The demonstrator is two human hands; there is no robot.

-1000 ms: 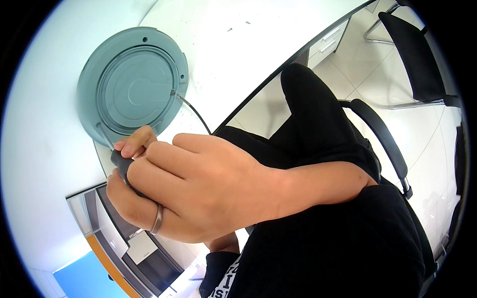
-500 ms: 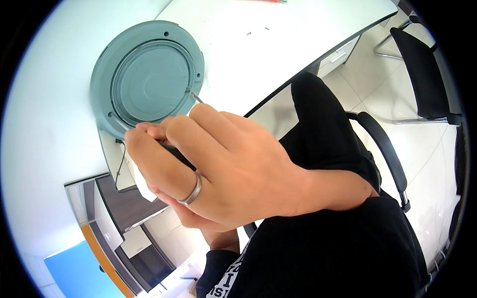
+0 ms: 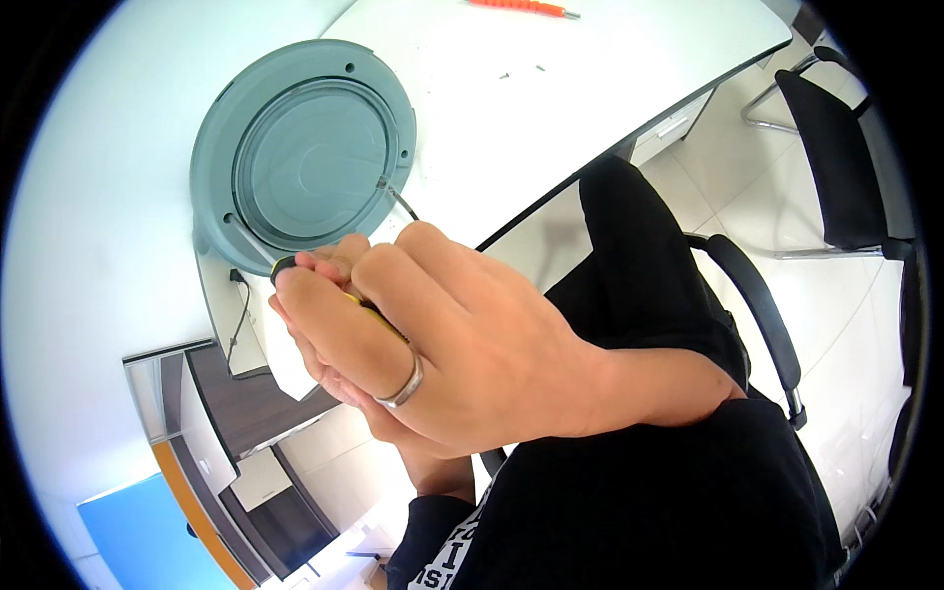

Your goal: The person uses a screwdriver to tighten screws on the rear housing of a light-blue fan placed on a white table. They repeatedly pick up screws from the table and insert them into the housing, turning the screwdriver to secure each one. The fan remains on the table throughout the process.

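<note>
A screwdriver (image 3: 283, 264) with a black and yellow handle is gripped in my closed right hand (image 3: 482, 334), which wears a ring. Its thin metal shaft slants up-left, with the tip at a hole in the rim of a round grey-green plastic base (image 3: 211, 147). Mostly hidden beneath the right hand, my left hand (image 3: 339, 388) is also closed around the handle; its fingertips show near the handle's front. A small metal piece with a thin dark strip (image 3: 401, 203) juts from the base's near-right edge toward my knuckles.
On the white table (image 3: 492, 138) lie a red-orange screwdriver (image 3: 526, 8) at the far edge and two small screws (image 3: 505, 76). A black cable (image 3: 236, 315) hangs by the table's left end. Chairs, including a black one (image 3: 826, 162), stand at the right.
The view has shifted slightly, so the base sits a little further right and more of the red-orange screwdriver shows. My hands have turned a little, exposing the yellow and black handle.
</note>
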